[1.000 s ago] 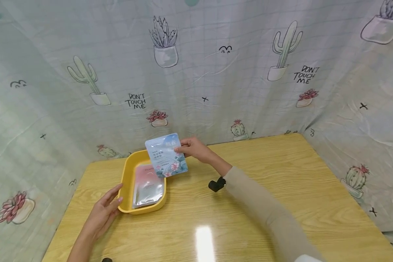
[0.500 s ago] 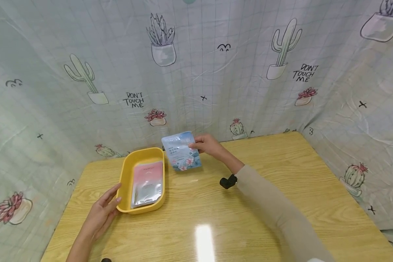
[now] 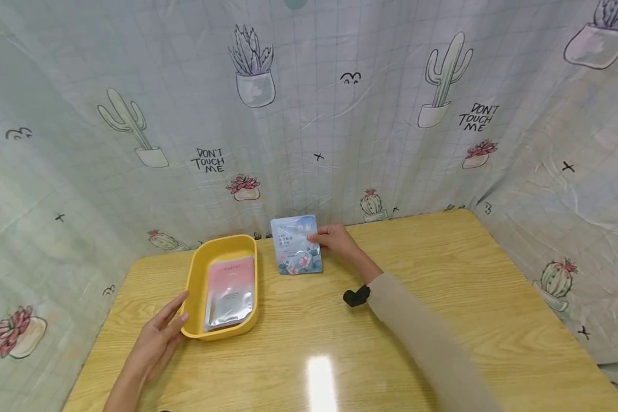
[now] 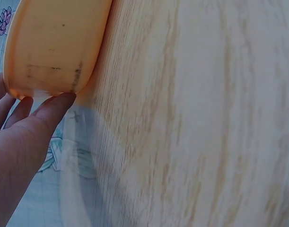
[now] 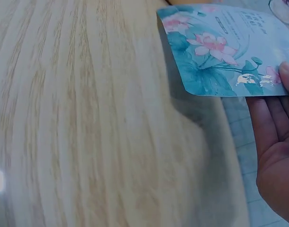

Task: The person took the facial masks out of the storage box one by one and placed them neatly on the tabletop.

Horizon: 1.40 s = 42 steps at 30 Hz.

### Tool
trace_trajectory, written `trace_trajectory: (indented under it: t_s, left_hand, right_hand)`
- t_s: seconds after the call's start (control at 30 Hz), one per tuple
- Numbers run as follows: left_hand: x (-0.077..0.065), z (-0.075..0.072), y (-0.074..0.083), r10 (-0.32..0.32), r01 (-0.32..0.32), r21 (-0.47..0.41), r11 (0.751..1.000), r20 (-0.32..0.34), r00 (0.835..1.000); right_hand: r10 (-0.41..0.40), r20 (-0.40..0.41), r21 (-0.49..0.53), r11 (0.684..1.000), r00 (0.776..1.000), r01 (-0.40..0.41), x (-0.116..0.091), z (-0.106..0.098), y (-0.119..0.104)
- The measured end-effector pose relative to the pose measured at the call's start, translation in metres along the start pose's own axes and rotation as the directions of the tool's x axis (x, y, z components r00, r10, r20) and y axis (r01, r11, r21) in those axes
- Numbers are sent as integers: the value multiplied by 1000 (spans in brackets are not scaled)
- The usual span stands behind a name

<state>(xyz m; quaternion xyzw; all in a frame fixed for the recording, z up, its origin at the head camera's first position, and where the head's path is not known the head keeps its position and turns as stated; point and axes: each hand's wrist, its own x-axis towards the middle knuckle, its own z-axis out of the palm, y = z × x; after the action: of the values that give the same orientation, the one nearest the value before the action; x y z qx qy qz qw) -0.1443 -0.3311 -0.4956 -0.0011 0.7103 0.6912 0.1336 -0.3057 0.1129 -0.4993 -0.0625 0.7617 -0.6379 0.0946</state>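
My right hand (image 3: pixel 338 242) pinches the right edge of a light blue face mask packet (image 3: pixel 293 252) printed with pink flowers. In the right wrist view, the thumb lies on the face of the packet (image 5: pixel 215 52) and the other fingers are under it. The packet is to the right of a yellow plastic bin (image 3: pixel 255 286), apart from it. Inside the bin lies a pink and silver face mask packet (image 3: pixel 230 292). My left hand (image 3: pixel 154 343) rests against the bin's left side, its fingertips touching the outer wall, as the left wrist view also shows.
The bin stands at the left of a wood-grain table (image 3: pixel 391 320). A curtain (image 3: pixel 309 114) printed with cacti hangs behind the table's back edge and along both sides. A bright light reflection (image 3: pixel 321 380) shows near the front.
The blue face mask packet has moved right, from over the bin to beside it, and is now lower, held by my right hand. My left hand stays at the bin.
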Motion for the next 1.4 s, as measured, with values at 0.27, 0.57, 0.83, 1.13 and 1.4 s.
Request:
trace_trajectory:
  t_s: [0.27, 0.57, 0.83, 1.13, 1.4]
  left_hand:
    - [2, -2, -2, 2, -1, -29, 1000, 27, 1000]
    - [1, -3, 0, -16, 17, -39, 999, 23, 1000]
    - [2, -2, 1, -16, 17, -44, 999, 27, 1000]
    - [1, -2, 0, -10, 11, -51, 999, 25, 1000]
    - [2, -2, 0, -14, 16, -38, 999, 39, 999]
  right_hand:
    - [68, -3, -11, 998, 998, -68, 4, 8, 6]
    - [138, -29, -137, 981, 990, -140, 14, 19, 5]
    - [188, 29, -136, 974, 982, -182, 15, 28, 2]
    - [330, 223, 166, 914, 917, -369, 10, 18, 0]
    - [366, 72, 133, 919, 928, -372, 11, 13, -3]
